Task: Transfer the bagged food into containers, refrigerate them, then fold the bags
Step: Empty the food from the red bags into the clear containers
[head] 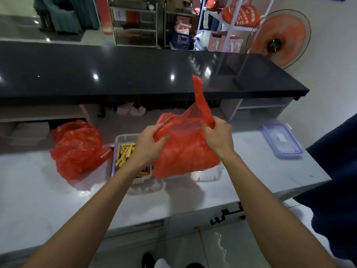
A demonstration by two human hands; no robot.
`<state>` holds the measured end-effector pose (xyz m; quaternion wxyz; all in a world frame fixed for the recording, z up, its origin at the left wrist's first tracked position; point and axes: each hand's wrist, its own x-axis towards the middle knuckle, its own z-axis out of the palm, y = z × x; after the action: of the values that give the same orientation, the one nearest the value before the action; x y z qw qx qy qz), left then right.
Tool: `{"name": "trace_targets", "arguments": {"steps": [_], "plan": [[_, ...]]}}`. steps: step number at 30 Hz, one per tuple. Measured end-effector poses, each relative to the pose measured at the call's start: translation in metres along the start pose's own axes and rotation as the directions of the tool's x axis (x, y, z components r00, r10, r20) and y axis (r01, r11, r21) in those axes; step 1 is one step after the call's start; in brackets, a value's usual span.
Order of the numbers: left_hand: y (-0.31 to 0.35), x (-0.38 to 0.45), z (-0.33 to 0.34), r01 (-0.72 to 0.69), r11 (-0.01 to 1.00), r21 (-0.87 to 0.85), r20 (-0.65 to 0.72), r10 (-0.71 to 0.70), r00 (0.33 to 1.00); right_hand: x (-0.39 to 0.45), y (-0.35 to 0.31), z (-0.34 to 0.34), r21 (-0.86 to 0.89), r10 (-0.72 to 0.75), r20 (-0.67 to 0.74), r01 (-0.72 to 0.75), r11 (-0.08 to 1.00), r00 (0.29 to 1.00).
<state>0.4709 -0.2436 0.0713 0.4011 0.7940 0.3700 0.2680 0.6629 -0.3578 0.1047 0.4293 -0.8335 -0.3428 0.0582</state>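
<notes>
A black counter (135,74) runs across the back, and below it a pale worktop (58,190) carries everything in play. The largest task thing is the red bag (185,153) at the middle of the worktop, bulging and seemingly full, its one handle (199,93) sticking up. A second bag (77,149), also red, sits crumpled at the left, well apart from the hands. Between the two bags lies an open tub (125,137) holding yellow food sticks (124,153), its right edge just beside the middle bag. A blue-rimmed lid (282,140) rests alone at the far right.

The left hand (148,142) is closed on the bag's left rim, fingers pinching film. The right hand (218,136) grips the base of the raised handle, also closed on plastic. Together they appear to be spreading the mouth.

The film looks thin, soft and slippery, so it will likely slide through a loose pinch and could tear if yanked. The contents probably give it some weight; what they are is hidden. Holding by the bunched handles or a gathered rim seems safest, with support under the bulge when tipping it toward a container.
</notes>
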Motion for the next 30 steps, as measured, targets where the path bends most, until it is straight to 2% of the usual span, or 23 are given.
{"name": "trace_targets", "arguments": {"steps": [4,8,13,17,21,23,26,30], "plan": [[-0.015,-0.013,0.013,-0.140,0.975,0.173,0.098,0.124,0.987,0.021,0.012,0.026,-0.109,0.091,0.088,-0.081,0.991,0.992],[-0.039,-0.024,0.029,-0.232,0.883,0.408,0.181,0.171,0.968,0.038,0.027,0.049,-0.225,0.119,0.172,-0.078,0.971,0.978],[-0.050,-0.039,0.040,-0.355,0.813,0.461,0.285,0.243,0.927,0.043,0.043,0.071,-0.375,0.143,0.355,0.000,0.927,0.924],[-0.053,-0.042,0.042,-0.421,0.737,0.528,0.450,0.178,0.875,0.040,0.051,0.084,-0.450,0.069,0.383,0.120,0.885,0.921],[-0.062,-0.039,0.040,-0.431,0.699,0.570,0.541,0.075,0.838,0.037,0.057,0.075,-0.262,-0.138,0.399,0.257,0.930,0.906],[-0.066,-0.037,0.041,-0.390,0.712,0.584,0.544,0.014,0.839,0.033,0.065,0.063,-0.237,-0.207,0.455,0.341,0.910,0.866],[-0.066,-0.034,0.043,-0.333,0.758,0.561,0.507,0.003,0.862,0.022,0.079,0.037,-0.326,-0.226,0.589,0.484,0.812,0.776],[-0.058,-0.027,0.048,-0.285,0.810,0.513,0.450,0.028,0.892,0.010,0.101,0.009,-0.196,-0.183,0.754,0.483,0.853,0.631]]}}
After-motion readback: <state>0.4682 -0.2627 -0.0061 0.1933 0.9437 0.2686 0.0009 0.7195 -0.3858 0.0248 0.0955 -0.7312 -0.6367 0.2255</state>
